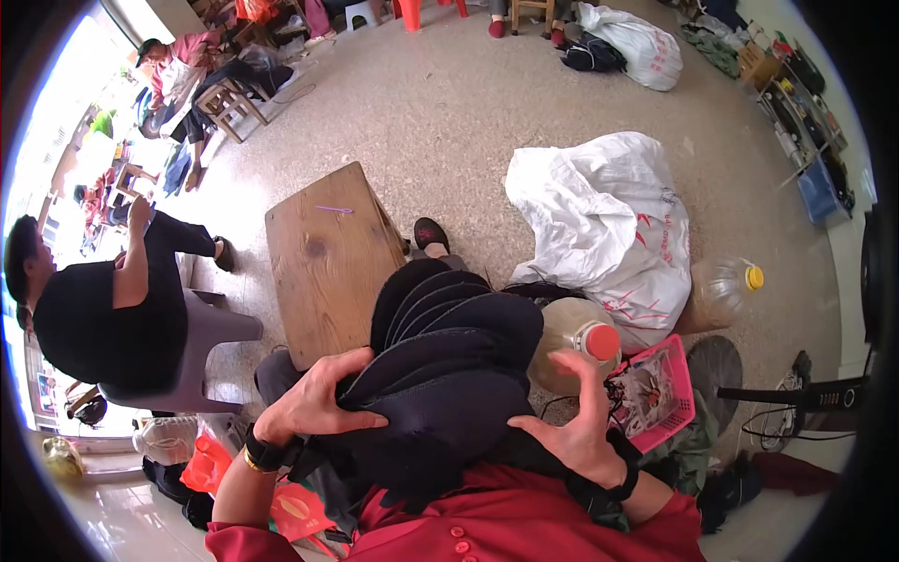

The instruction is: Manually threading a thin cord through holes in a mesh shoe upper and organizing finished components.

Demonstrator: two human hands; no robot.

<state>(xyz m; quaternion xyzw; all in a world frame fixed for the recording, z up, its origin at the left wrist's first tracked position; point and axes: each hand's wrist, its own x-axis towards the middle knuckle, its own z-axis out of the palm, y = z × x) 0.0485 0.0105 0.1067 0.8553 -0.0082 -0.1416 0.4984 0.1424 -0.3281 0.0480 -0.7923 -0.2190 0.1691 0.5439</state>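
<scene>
A fanned stack of dark caps (pixel 459 337), with overlapping curved brims, rests at my lap in front of my red shirt. My left hand (pixel 328 398) grips its left side, thumb on the nearest cap and the other fingers partly hidden behind the edge. On the right side, my right hand (pixel 576 421) is open, thumb tip at the nearest cap's edge and index finger raised apart. Just beyond the stack, to the left, stands a wooden table or stool (pixel 328 248) with a thin purple stick-like item (pixel 334 210) on it.
Right of the stack are a large red-capped plastic jug (pixel 567 342), a pink basket (pixel 682 379) of small items and a white woven sack (pixel 599 206). A yellow-capped jug (pixel 721 290) stands farther right. At left, a person (pixel 103 309) sits on a grey plastic stool (pixel 211 342).
</scene>
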